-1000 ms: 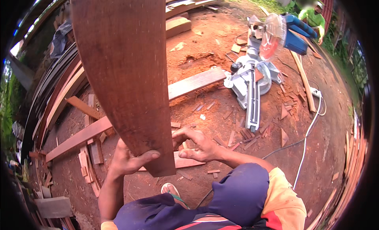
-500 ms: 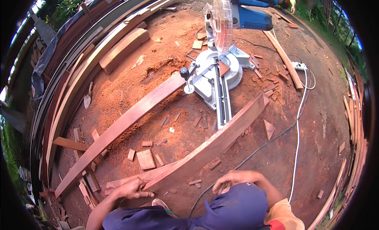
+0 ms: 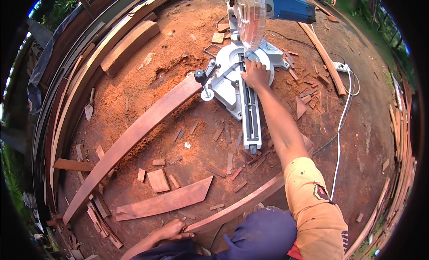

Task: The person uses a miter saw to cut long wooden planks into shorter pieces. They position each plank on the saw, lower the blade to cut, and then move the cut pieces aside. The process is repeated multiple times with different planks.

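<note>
My left hand (image 3: 173,230) is closed round the near end of a long reddish-brown wooden board (image 3: 241,207). The board runs up to the right, and my right forearm hides part of it. My right hand (image 3: 257,74) reaches forward over the round table of a miter saw (image 3: 251,121), just below its clear blade guard (image 3: 251,23). Its fingers are stretched out and slightly apart, and nothing shows in them. Beyond my left hand, a shorter board with a slanted end (image 3: 165,199) lies on the ground.
Another long board (image 3: 134,137) slants from the lower left to the saw's clamp (image 3: 203,83). Stacked lumber (image 3: 85,85) lines the left side. A trowel (image 3: 90,106), sawdust and several offcuts lie on the dirt. A white cable (image 3: 342,135) crosses the right side.
My right hand has gone from beside my knee to the saw table, where a small offcut lay. The held board has come down and closer, exposing the shorter board.
</note>
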Demonstrator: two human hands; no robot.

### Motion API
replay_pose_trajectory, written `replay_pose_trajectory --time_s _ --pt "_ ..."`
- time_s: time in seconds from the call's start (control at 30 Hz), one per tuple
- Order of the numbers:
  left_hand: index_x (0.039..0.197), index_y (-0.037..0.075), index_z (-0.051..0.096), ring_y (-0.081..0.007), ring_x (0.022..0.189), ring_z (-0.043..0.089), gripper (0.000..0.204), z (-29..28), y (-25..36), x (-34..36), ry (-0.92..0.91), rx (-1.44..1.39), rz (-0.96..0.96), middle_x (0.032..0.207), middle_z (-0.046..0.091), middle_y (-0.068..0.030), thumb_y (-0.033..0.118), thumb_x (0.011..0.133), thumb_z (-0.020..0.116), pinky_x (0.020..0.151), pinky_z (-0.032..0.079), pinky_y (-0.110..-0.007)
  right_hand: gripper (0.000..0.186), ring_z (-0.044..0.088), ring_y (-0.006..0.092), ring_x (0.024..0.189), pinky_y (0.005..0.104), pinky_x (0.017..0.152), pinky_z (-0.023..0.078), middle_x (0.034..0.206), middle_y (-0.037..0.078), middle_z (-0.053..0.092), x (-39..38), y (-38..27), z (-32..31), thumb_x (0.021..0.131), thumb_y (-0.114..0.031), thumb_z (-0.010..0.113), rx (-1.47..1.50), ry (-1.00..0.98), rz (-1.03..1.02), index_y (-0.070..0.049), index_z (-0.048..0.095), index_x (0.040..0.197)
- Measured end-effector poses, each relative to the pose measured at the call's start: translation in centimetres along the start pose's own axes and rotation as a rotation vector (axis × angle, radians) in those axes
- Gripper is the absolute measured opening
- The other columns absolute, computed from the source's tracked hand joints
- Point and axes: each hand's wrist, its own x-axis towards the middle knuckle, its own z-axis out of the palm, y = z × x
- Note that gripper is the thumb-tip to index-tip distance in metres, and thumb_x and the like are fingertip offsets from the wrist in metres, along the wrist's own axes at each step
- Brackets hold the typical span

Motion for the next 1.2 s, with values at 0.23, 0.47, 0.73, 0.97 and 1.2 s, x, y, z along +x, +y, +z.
replay_pose_trajectory --time_s 0.23,0.47,0.73,0.97,1.2 --pt "0.076 -0.004 0.063 -0.0451 0.068 0.065 0.056 -1.7 -3.0 3.4 0.031 0.060 0.050 0.068 0.062 -0.0258 0.048 0.090 0.077 0.064 0.049 -0.051 0.054 0.056 0.0392 0.126 0.0523 0.110 0.039 0.127 0.022 0.064 -5.4 9.7 -6.0 0.093 -0.028 0.064 -0.098 0.044 0.303 -0.002 0.056 0.139" --pt "0.099 -0.001 0.073 -0.0212 0.073 0.063 0.050 -9.3 -7.1 3.2 -0.193 -0.112 -0.097 0.079 0.070 -0.0120 0.045 0.084 0.086 0.066 0.048 -0.039 0.069 0.069 0.0332 0.115 0.0415 0.102 0.052 0.131 0.025 0.068 -20.3 7.5 -13.7 0.097 -0.043 0.069 0.656 -0.613 0.324 0.007 0.056 0.142" --pt "0.098 -0.003 0.072 -0.0172 0.076 0.060 0.048 -13.4 -14.3 -7.6 -0.241 -0.216 0.071 0.080 0.069 -0.0082 0.041 0.084 0.087 0.068 0.048 -0.038 0.056 0.069 0.0219 0.112 0.0345 0.087 0.058 0.123 0.013 0.072 -23.8 1.3 -12.6 0.090 -0.015 0.081 0.997 -0.956 0.518 0.000 0.060 0.139" --pt "0.097 -0.004 0.073 -0.0164 0.073 0.059 0.051 -17.1 -15.0 -18.1 -0.254 -0.151 -0.131 0.078 0.068 -0.0135 0.042 0.082 0.088 0.069 0.049 -0.037 0.059 0.065 0.0159 0.101 0.0332 0.077 0.056 0.113 0.011 0.070 -23.1 1.3 -13.2 0.090 -0.013 0.080 0.685 -1.015 0.365 -0.004 0.053 0.142" --pt "0.108 0.000 0.076 -0.0170 0.082 0.068 0.053 -17.3 -7.7 -23.8 -0.201 -0.151 -0.407 0.088 0.076 -0.0128 0.046 0.084 0.087 0.074 0.052 -0.032 0.072 0.054 0.0214 0.133 0.0370 0.107 0.052 0.142 0.009 0.057 -26.4 2.3 -10.6 0.096 -0.010 0.073 1.317 -0.928 0.513 -0.004 0.036 0.158"
